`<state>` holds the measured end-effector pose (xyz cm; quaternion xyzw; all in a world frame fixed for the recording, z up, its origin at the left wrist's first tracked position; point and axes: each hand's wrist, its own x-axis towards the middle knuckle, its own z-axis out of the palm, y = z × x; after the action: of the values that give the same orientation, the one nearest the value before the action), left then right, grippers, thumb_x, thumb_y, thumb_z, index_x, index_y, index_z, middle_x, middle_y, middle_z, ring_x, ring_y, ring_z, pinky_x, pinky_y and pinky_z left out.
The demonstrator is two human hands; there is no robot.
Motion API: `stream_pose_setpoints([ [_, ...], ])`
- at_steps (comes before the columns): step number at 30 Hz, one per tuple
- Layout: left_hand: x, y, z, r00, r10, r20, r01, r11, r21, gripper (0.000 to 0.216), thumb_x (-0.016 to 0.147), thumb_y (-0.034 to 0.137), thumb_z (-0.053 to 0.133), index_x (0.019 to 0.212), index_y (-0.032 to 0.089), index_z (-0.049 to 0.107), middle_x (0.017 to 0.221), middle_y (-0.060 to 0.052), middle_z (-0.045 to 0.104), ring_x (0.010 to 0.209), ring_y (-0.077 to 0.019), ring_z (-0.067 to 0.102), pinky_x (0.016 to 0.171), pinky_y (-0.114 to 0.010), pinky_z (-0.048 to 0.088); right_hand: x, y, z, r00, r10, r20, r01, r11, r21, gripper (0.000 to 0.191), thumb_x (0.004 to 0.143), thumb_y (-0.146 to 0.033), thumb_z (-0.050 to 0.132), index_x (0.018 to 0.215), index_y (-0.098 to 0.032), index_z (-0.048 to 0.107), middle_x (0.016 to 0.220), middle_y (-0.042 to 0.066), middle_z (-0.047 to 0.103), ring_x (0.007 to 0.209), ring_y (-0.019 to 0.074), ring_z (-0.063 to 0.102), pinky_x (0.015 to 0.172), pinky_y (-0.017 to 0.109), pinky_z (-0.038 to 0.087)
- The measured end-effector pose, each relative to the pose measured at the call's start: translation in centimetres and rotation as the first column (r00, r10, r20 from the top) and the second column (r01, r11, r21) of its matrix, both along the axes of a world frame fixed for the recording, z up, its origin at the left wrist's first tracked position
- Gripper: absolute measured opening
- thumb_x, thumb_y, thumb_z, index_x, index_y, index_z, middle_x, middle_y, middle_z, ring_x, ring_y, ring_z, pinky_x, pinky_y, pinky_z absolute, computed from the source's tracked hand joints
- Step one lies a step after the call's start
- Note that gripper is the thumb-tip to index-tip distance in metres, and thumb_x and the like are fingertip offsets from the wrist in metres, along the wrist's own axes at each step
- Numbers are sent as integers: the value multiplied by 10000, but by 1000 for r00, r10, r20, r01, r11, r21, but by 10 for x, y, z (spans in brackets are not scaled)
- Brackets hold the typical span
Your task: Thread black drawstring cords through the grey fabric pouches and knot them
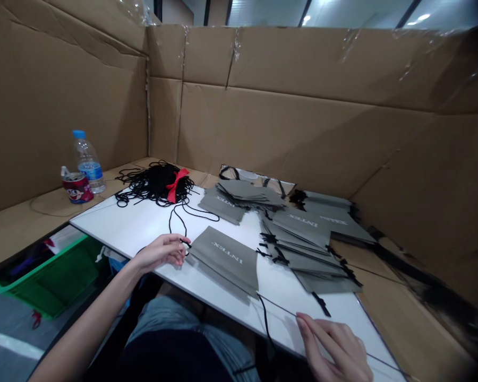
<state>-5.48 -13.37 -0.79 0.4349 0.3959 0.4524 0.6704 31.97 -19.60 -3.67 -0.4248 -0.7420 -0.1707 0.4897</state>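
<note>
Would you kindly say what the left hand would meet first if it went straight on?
Probably the nearest grey bag: the left hand points right, fingertips nearly at its left edge, pinching a black cord.

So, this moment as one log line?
left hand: pinches cord at bag | right hand: flat on board | bag stacks: behind

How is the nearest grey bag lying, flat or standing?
Flat: the grey bag lies logo-up on white board; left hand pinches black cord.

cardboard walls (pixel 302 132) rnd white tabletop (pixel 135 225), green crate (pixel 59 276) lower left, ceiling lights (pixel 422 17) above
</note>
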Motion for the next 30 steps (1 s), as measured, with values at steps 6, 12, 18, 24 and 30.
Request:
stream_pose_setpoints([
  [6, 27, -5, -2, 990, 103, -94, -109, 992, -66, 510, 785, 678, 501, 742, 172, 452, 463, 6, 541, 349, -105, 490, 329, -176, 313, -6, -3, 1, 999, -46, -11, 46, 998, 41, 82, 785, -153, 679, 847, -207, 683, 683, 26, 643, 631, 147, 547, 599, 288, 346],
  [12, 46, 2, -6, 978, 202, 44, -193, 968, -162, 496, 809, 658, 459, 653, 191, 395, 392, 51, 420, 282, -51, 317, 323, -157, 131, -9, -4, 0, 997, -80, 1, 80, 994, 72, 91, 778, -152, 688, 845, -214, 695, 673, 20, 656, 615, 148, 572, 605, 292, 361],
  [18, 51, 7, -3, 944, 276, 183, -231, 945, -230, 425, 821, 597, 463, 686, 205, 371, 419, 80, 361, 304, -41, 243, 339, -150, 130, -11, -2, 4, 995, -86, 53, 76, 981, 177, 151, 738, -80, 729, 837, -186, 686, 651, 2, 640, 602, 117, 559, 605, 260, 358],
  [24, 49, 2, -3, 956, 220, 194, -191, 969, -157, 452, 820, 647, 414, 715, 208, 383, 414, 72, 378, 310, -46, 248, 339, -140, 113, -10, -4, 1, 991, -114, 65, 101, 979, 179, 203, 718, -76, 744, 875, -193, 690, 661, -3, 634, 611, 119, 550, 618, 264, 352],
  [30, 38, 6, 2, 946, 159, 284, -81, 959, -270, 283, 811, 391, 461, 631, 193, 370, 425, 49, 378, 323, -48, 274, 328, -147, 91, -13, -4, 3, 993, -97, 61, 85, 981, 176, 203, 724, -70, 738, 877, -193, 686, 659, 2, 632, 614, 122, 551, 623, 268, 359],
])
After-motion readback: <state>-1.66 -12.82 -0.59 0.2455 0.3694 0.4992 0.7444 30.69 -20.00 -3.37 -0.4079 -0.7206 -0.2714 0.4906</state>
